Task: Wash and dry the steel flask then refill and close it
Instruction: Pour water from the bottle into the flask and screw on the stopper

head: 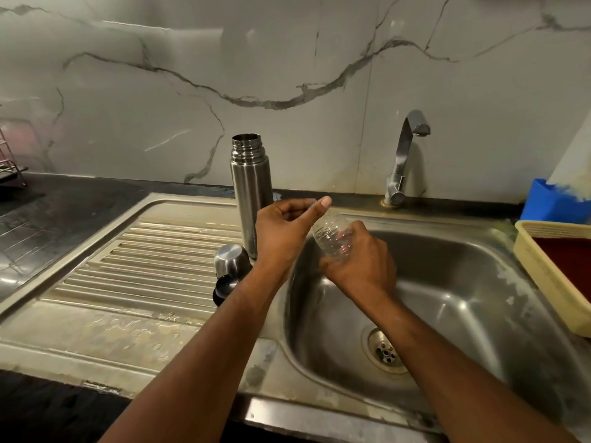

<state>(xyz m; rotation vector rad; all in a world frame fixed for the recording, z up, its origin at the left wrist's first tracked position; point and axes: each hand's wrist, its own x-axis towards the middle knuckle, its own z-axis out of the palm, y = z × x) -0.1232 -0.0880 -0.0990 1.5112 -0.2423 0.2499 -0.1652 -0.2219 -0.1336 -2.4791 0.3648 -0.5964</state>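
Your steel flask [251,190] stands upright with no lid on the ribbed part of the sink [166,270], just left of the bowl. Its steel cup [231,259] and dark stopper [225,286] lie in front of the flask, near your left arm. Your right hand [359,266] holds a clear plastic bottle [331,235], tilted over the bowl beside the flask. Your left hand [287,228] is at the bottle's top with fingers curled and thumb out; you cannot tell whether it pinches the cap. The tap [404,155] stands behind the bowl, right of the flask.
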